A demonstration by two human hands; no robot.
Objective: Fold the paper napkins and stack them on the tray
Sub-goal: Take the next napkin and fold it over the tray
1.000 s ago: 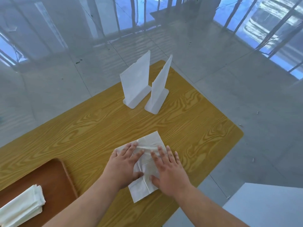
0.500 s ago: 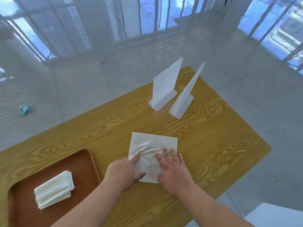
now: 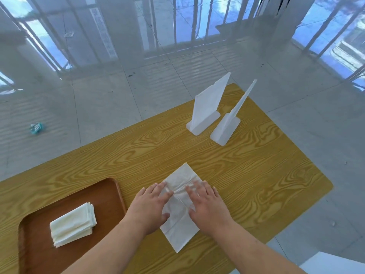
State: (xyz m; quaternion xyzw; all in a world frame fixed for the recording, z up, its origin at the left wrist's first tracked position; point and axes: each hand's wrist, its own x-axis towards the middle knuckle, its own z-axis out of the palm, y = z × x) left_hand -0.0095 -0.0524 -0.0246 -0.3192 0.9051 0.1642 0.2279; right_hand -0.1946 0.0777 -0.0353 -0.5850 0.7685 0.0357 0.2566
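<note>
Both hands, left hand [image 3: 151, 207] and right hand [image 3: 207, 205], lie spread, palms down, on a white napkin [image 3: 180, 226] on the bench [image 3: 138, 155]; folded napkins [image 3: 73, 224] sit on the tray [image 3: 83, 196] to the left.

No readable text, label, brand, number or sign anywhere. 2 white upright stands [image 3: 207, 107] on wooden table [image 3: 138, 155]: faces blank from here. Open napkin [image 3: 180, 230] under both hands: plain white, creases only, no print. Folded napkin stack [image 3: 72, 224] on brown tray [image 3: 110, 186]: plain too. Pale vertical strip [image 3: 103, 34] among floor reflections carries faint marks, too blurred to read. Crumpled teal scrap [image 3: 36, 128] on floor: too small to tell.
</note>
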